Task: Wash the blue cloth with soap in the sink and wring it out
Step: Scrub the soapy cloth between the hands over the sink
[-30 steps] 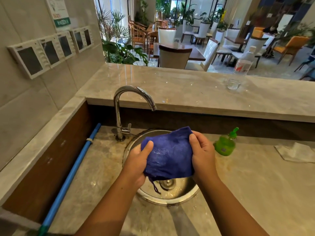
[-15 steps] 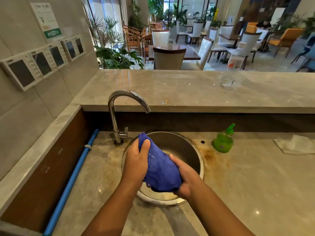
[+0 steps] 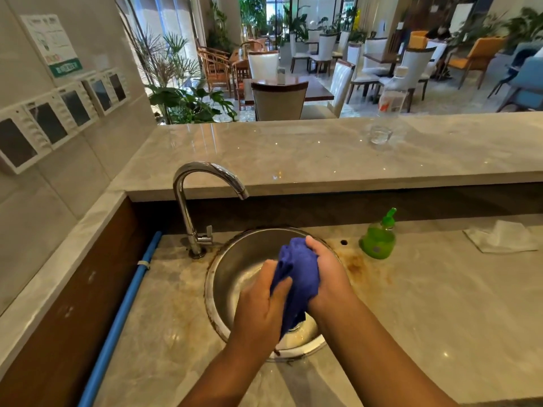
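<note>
Daylight pours in from the dining room across the top of the frame, leaving the foreground dimmer. The raised counter (image 3: pixel 323 154) carries soft glare and pinpoint glints; beneath its ledge lies dark shadow. Wide-angle bending curves the edges, and the bottle (image 3: pixel 392 96) at upper right is blurred.

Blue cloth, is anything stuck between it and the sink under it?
Nothing visible. Both hands, left and right, squeeze the blue cloth right above the sink. Only air lies beneath it. The tap and green soap bottle stand off to the sides.
</note>
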Motion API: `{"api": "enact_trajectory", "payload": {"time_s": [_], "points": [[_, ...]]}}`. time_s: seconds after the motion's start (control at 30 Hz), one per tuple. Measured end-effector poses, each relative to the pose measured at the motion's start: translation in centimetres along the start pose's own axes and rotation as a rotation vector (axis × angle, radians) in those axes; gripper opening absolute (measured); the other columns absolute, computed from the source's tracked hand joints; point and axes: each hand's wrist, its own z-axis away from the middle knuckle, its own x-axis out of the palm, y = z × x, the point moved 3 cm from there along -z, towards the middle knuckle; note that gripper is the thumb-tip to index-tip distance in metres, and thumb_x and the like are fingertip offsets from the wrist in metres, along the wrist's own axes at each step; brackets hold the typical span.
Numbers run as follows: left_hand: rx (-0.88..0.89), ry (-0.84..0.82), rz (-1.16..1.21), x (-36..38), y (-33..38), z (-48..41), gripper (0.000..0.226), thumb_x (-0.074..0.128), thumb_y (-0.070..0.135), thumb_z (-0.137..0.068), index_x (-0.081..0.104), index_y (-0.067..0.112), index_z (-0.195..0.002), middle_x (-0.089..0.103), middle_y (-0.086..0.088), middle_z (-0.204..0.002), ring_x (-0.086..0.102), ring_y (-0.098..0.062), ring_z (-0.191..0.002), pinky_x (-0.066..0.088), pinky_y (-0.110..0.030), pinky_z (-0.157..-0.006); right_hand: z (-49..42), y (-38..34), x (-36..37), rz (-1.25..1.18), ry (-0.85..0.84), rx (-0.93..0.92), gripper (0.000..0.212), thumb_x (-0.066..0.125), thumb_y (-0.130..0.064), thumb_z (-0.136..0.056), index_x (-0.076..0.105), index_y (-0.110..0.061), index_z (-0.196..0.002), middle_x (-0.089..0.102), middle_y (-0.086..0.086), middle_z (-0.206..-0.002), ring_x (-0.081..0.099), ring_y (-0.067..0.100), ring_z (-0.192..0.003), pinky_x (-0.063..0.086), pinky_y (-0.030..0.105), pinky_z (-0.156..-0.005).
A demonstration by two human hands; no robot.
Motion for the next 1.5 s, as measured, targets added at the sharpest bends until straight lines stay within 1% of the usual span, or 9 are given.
{"api": "enact_trajectory", "payload": {"time_s": [0.1,0.27,0.37,0.53,0.73,0.93,1.17,1.37,1.5], "points": [[0.058,-0.104,-0.02,0.3,-0.8,0.5,0.013,0.046,0.042,-0.099,0.057,0.035,-0.101,0.063,0.01,-0.092,0.062,-0.017,-0.082,0.053,-0.032,-0.07,-1.2,-1.6,0.0,0.053,0.025,0.034,0.038,0.038,-0.031,-0.106,0.054,0.0,-0.09,0.068,0.015,-0.053,0.065,0.032,-0.063,0.042,0.038,-0.063],[0.107,0.009,-0.074,0.7,0.3,-0.3,0.021,0.036,0.042,-0.097,0.052,0.033,-0.086,0.06,0.006,-0.084,0.056,-0.017,-0.066,0.049,-0.037,-0.058,-1.4,0.1,-0.1,0.199,0.134,-0.202,0.025,0.059,-0.03,-0.097,0.063,-0.007,-0.106,0.07,0.014,-0.097,0.068,0.03,-0.086,0.055,0.038,-0.072],[-0.104,0.099,0.126,1.6,1.0,-0.4,0.037,0.037,0.037,-0.105,0.056,0.015,-0.082,0.059,-0.006,-0.069,0.054,-0.022,-0.062,0.048,-0.034,-0.056,-0.1,0.3,-0.9,0.253,0.126,-0.417,0.017,0.059,-0.026,-0.097,0.063,-0.011,-0.094,0.065,0.012,-0.087,0.063,0.027,-0.079,0.054,0.038,-0.072],[0.247,-0.126,-0.188,1.7,0.3,0.7,0.025,0.038,0.043,-0.099,0.047,0.026,-0.084,0.052,0.01,-0.075,0.05,-0.011,-0.066,0.044,-0.03,-0.058,-1.7,-1.9,-0.2,0.239,0.113,-0.008,0.038,0.051,-0.028,-0.102,0.056,0.005,-0.121,0.064,0.018,-0.103,0.062,0.034,-0.099,0.047,0.035,-0.08],[0.058,0.008,0.025,1.6,1.9,-1.0,0.028,0.039,0.045,-0.098,0.057,0.026,-0.088,0.063,0.006,-0.082,0.06,-0.016,-0.066,0.05,-0.036,-0.058,-0.2,-0.3,-2.0,0.44,0.145,-0.558,0.02,0.053,-0.023,-0.1,0.06,-0.012,-0.086,0.059,0.003,-0.067,0.056,0.015,-0.058,0.049,0.029,-0.057],[0.249,-0.137,-0.132,3.0,2.5,0.4,0.025,0.04,0.045,-0.099,0.042,0.028,-0.079,0.05,0.011,-0.068,0.048,-0.009,-0.06,0.043,-0.028,-0.056,-1.4,-4.0,-0.6,0.428,0.057,-0.07,0.04,0.045,-0.023,-0.105,0.053,0.0,-0.073,0.063,0.007,-0.045,0.062,0.015,-0.037,0.048,0.028,-0.053],[0.01,0.011,0.097,2.0,3.7,-1.9,0.027,0.042,0.041,-0.104,0.06,0.025,-0.091,0.066,0.002,-0.08,0.062,-0.018,-0.067,0.052,-0.04,-0.061,2.5,-0.7,-1.8,0.547,0.181,-0.878,0.021,0.052,-0.024,-0.1,0.058,-0.011,-0.086,0.06,0.004,-0.07,0.056,0.013,-0.06,0.05,0.028,-0.055],[0.195,-0.184,-0.036,3.0,2.7,0.6,0.029,0.04,0.048,-0.097,0.046,0.024,-0.082,0.055,0.002,-0.073,0.048,-0.015,-0.058,0.04,-0.033,-0.056,-1.6,-3.5,-1.1,0.394,0.126,-0.195,0.03,0.056,-0.025,-0.1,0.058,-0.005,-0.078,0.064,0.008,-0.065,0.062,0.018,-0.057,0.048,0.025,-0.053],[0.0,-0.085,0.122,2.6,2.4,-0.1,0.038,0.037,0.057,-0.094,0.059,0.025,-0.093,0.066,0.0,-0.079,0.061,-0.021,-0.069,0.051,-0.049,-0.067,0.7,-2.2,-1.9,0.585,0.196,-0.641,0.025,0.054,-0.025,-0.1,0.056,-0.01,-0.08,0.053,0.003,-0.066,0.05,0.014,-0.058,0.043,0.03,-0.056]]}}
